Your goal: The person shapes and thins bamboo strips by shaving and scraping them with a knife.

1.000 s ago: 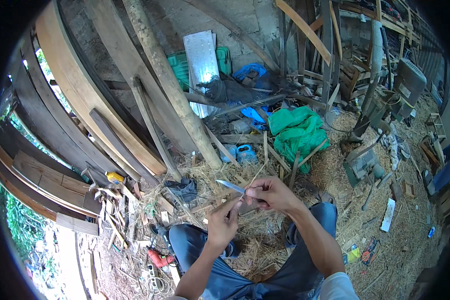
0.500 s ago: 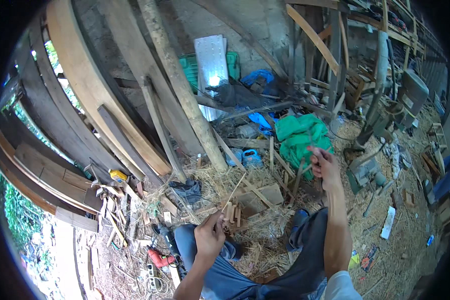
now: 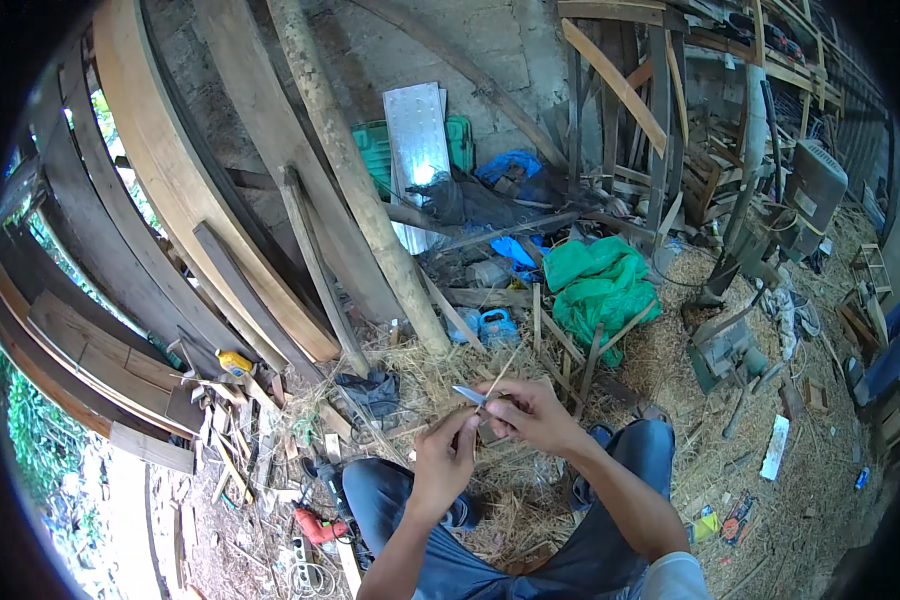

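In front of my knees the two hands meet. My left hand (image 3: pixel 444 460) is closed in a pinch on a thin wooden stick (image 3: pixel 503 371), which slants up and to the right. My right hand (image 3: pixel 536 415) is wrapped round the handle of a knife (image 3: pixel 468 394). Its pale blade sticks out toward the left, close above my left fingertips and by the stick. Whether the edge touches the wood is too small to tell, and the fingers cover most of the knife's handle.
Straw and shavings cover the ground. A red power drill (image 3: pixel 320 526) lies left of my knees, near scrap wood (image 3: pixel 232 440). Ahead are a crumpled green sheet (image 3: pixel 600 290) and a blue jug (image 3: pixel 497 326). Tall planks (image 3: pixel 185 170) lean at the left; a machine (image 3: pixel 727 352) stands right.
My right hand has swung in from the upper right, beside the green sheet, down to my left hand, bringing the knife to the stick. The left hand has shifted slightly right.
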Tool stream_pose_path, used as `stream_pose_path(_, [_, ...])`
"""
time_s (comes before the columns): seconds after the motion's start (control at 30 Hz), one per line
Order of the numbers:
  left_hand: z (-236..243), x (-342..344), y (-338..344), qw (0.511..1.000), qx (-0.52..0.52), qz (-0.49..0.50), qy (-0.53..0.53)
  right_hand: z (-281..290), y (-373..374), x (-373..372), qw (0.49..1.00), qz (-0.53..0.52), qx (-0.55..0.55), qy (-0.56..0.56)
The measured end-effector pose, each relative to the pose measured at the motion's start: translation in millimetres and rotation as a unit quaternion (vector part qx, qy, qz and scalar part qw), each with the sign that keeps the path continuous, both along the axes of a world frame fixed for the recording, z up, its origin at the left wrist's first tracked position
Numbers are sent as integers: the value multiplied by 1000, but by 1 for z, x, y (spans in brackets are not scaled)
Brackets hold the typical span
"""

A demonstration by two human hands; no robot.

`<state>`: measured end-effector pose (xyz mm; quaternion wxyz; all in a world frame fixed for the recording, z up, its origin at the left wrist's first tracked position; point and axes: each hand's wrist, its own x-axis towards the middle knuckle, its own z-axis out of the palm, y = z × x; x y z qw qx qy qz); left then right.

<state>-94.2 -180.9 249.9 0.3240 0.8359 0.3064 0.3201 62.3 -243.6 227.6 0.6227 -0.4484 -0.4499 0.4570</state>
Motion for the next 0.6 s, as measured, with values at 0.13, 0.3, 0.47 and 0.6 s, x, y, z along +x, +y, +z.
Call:
stream_pose_path(0.13, [-4, 3, -12, 999, -47, -11, -20, 1, -2, 12, 995, 62, -44, 71])
stream_pose_path(0.3, [-1, -15, -16, 999, -48, 11, 17, -9, -2, 51, 984, -161, -77, -19])
stream_pose_path(0.47, [-16, -24, -12, 998, -21, 56, -1, -15, -17, 90, 967, -247, -59, 38])
stream_pose_path(0.6, [-4, -5, -12, 998, -18, 62, 8, -10, -4, 20, 993, -93, -59, 48])
